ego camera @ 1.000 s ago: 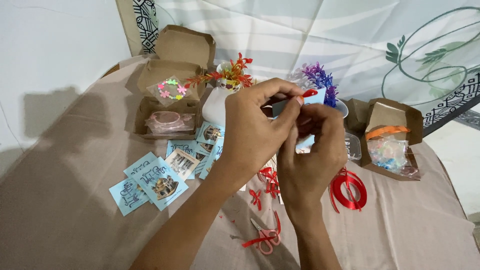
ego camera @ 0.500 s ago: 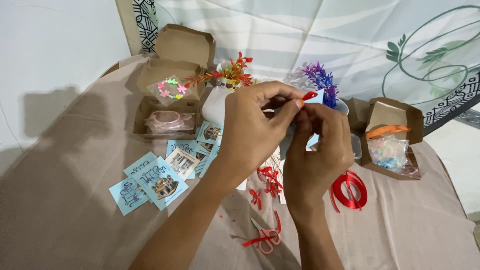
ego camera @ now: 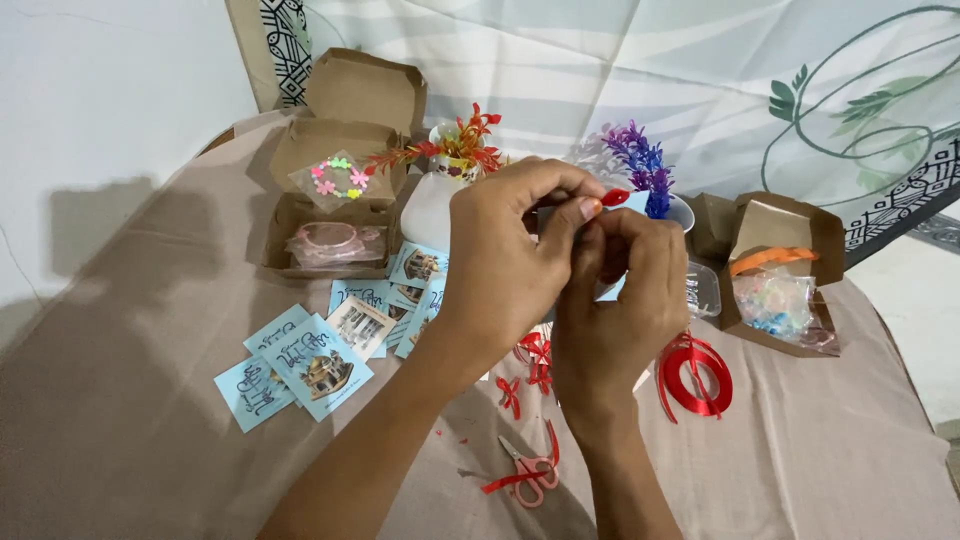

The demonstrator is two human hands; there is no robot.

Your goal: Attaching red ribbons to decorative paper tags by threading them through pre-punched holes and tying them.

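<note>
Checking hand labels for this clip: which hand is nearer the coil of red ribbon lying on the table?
Right. The right hand is raised just left of the coil of red ribbon; the left hand is farther left.

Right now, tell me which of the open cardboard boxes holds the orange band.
The cardboard box on the right, beside the red ribbon roll. The two left boxes hold a flower bracelet and a pink one.

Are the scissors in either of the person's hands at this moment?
No, the small pink-handled scissors lie on the table cloth below both hands, while the left hand and right hand pinch a bit of red ribbon.
</note>
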